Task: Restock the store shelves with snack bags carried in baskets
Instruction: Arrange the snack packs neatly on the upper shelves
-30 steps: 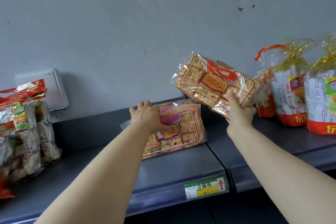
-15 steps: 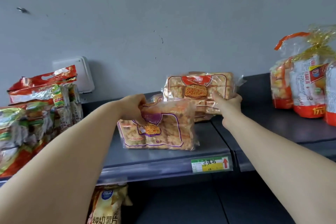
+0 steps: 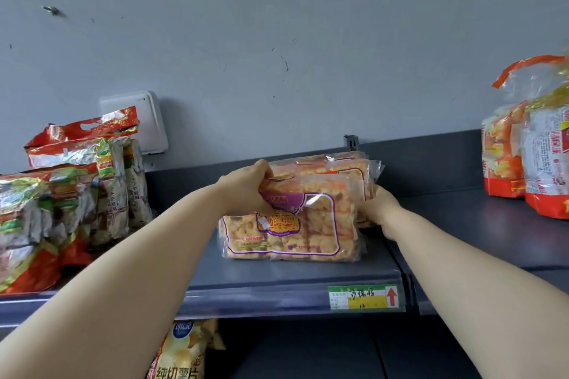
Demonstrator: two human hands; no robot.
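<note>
A clear snack bag with purple print (image 3: 295, 228) stands leaning on the dark grey shelf (image 3: 277, 274). My left hand (image 3: 246, 191) grips its upper left corner. Behind it lie orange-print snack bags (image 3: 335, 164), stacked flat against the shelf's back. My right hand (image 3: 377, 209) holds the right end of that stack, its fingers hidden behind the purple bag.
Red and green noodle packs (image 3: 70, 194) crowd the shelf's left end. Orange tied bags (image 3: 529, 151) stand on the neighbouring shelf at the right. A price tag (image 3: 363, 297) sits on the shelf's front rail. A chip bag (image 3: 181, 351) shows on the shelf below.
My right hand brought the orange-print bag down from the air onto the stack at the back. My left hand stood the purple-print bag up in front of it.
</note>
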